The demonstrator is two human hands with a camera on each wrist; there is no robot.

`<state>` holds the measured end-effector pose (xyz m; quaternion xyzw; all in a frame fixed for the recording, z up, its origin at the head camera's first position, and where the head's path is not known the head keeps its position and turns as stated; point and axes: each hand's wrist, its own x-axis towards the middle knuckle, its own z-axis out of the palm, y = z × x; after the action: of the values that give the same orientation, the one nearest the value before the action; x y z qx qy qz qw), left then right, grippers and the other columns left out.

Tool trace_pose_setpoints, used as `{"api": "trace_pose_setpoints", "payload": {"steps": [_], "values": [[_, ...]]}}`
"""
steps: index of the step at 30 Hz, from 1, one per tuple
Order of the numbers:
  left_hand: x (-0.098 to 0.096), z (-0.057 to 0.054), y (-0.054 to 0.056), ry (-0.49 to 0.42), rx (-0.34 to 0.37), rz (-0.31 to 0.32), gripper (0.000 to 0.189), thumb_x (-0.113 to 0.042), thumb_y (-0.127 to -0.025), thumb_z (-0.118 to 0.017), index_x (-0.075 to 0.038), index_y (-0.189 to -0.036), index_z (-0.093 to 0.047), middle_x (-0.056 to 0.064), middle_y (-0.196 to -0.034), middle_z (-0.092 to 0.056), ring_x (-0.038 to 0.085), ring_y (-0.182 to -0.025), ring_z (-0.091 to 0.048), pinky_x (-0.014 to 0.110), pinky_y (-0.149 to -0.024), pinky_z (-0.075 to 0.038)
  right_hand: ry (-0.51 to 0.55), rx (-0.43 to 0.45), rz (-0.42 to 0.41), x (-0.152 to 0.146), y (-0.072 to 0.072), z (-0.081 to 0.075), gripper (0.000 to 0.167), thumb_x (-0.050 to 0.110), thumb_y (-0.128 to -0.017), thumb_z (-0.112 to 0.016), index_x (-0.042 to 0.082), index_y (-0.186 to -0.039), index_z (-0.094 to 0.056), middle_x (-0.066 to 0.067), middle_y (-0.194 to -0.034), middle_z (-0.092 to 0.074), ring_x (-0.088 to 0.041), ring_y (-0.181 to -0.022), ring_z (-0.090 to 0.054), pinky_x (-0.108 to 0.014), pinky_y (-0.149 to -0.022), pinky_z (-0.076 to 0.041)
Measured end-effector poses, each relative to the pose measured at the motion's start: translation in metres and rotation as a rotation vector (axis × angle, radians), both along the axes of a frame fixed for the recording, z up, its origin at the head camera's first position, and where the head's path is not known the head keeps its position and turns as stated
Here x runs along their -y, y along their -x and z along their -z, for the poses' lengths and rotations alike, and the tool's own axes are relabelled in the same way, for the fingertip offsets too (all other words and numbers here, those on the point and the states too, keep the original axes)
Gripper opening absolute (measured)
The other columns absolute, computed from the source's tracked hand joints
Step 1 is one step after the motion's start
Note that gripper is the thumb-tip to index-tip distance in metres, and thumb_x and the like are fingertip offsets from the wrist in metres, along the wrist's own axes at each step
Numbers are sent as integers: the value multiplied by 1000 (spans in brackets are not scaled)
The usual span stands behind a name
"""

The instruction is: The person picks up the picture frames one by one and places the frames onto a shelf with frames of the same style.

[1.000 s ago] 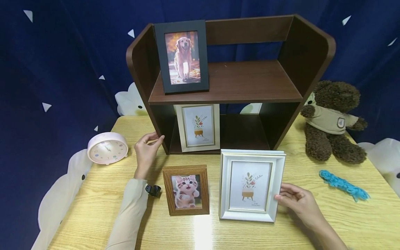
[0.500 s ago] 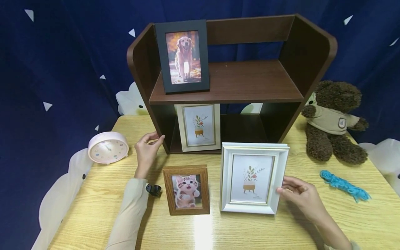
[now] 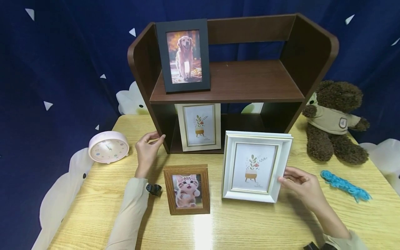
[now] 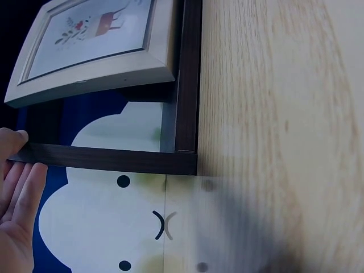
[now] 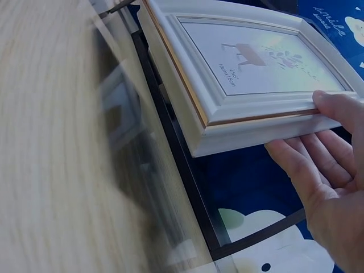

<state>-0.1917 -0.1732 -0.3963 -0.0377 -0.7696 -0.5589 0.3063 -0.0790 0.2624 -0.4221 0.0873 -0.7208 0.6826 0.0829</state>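
Observation:
With thumb and fingers, my right hand (image 3: 304,187) pinches the right edge of a white picture frame (image 3: 227,166). The frame holds a potted-plant print and is raised off the table, as the right wrist view shows. My left hand (image 3: 147,151) grips the front edge of the left side panel of a dark brown two-tier shelf (image 3: 228,101); the left wrist view has the thumb on one side and the fingers on the other. A cream picture frame (image 3: 217,128) stands in the lower tier. On the upper tier stands a black picture frame (image 3: 204,55) with a dog photo.
A brown wooden frame (image 3: 204,189) with a kitten photo stands on the table (image 3: 243,225) between the hands. At the left is a pink clock (image 3: 109,151). A brown teddy bear (image 3: 331,118) and a blue yarn bundle (image 3: 345,185) are at the right.
The right hand has lifted the white frame upward and toward the shelf, shifting it slightly right. The left hand has stayed at the shelf's side panel.

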Motion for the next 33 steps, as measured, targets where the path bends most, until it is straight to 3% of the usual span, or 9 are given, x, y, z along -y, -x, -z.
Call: {"api": "trace_pose_setpoints", "payload": {"steps": [6,9,11,18,23,28,33], "values": [[1,1,0,16,-9,-5,19,5,-77,-75,17,-90,-66,29,-85,-68,0,-71,-62,10,-66,-55,-42,-28,-17,-10,17,9,37,-11,-82,-66,17,-106,-68,7,-90,-71,-3,-79,-66,-16,-68,-57],[1,1,0,25,-11,-8,19,5,-77,-75,16,-90,-67,29,-85,-68,1,-72,-62,11,-66,-55,18,-35,-52,-15,26,15,36,-14,-82,-64,10,-109,-68,3,-91,-71,-7,-78,-68,-20,-66,-58],[1,1,0,29,-13,-8,19,5,-77,-75,16,-90,-66,29,-85,-68,1,-72,-62,12,-66,-56,2,-20,-37,-17,31,16,34,-10,-82,-66,12,-109,-67,4,-91,-72,-6,-77,-68,-21,-66,-59],[0,-1,-1,20,1,-9,20,4,-77,-75,16,-91,-67,29,-86,-68,-1,-73,-62,17,-68,-58,43,-2,-35,-45,64,55,32,-3,-84,-68,8,-114,-66,0,-95,-72,-10,-82,-69,-25,-68,-59],[-1,-2,0,35,-1,-13,19,3,-77,-75,15,-91,-67,27,-86,-69,13,-76,-65,18,-69,-58,43,53,50,-53,80,70,34,-3,-83,-70,2,-116,-64,-1,-95,-71,-10,-82,-70,-28,-69,-58],[-1,-2,0,46,1,-14,19,3,-78,-75,15,-90,-67,27,-86,-69,26,-78,-66,16,-69,-57,32,80,94,-54,89,72,40,1,-82,-72,-3,-119,-60,-2,-95,-70,-10,-81,-69,-27,-69,-57],[0,-2,0,42,0,-12,19,4,-78,-74,16,-90,-67,27,-86,-69,25,-78,-66,16,-68,-57,28,84,100,-54,98,70,41,4,-82,-73,-2,-121,-60,-2,-95,-70,-8,-82,-69,-27,-70,-57]]}}
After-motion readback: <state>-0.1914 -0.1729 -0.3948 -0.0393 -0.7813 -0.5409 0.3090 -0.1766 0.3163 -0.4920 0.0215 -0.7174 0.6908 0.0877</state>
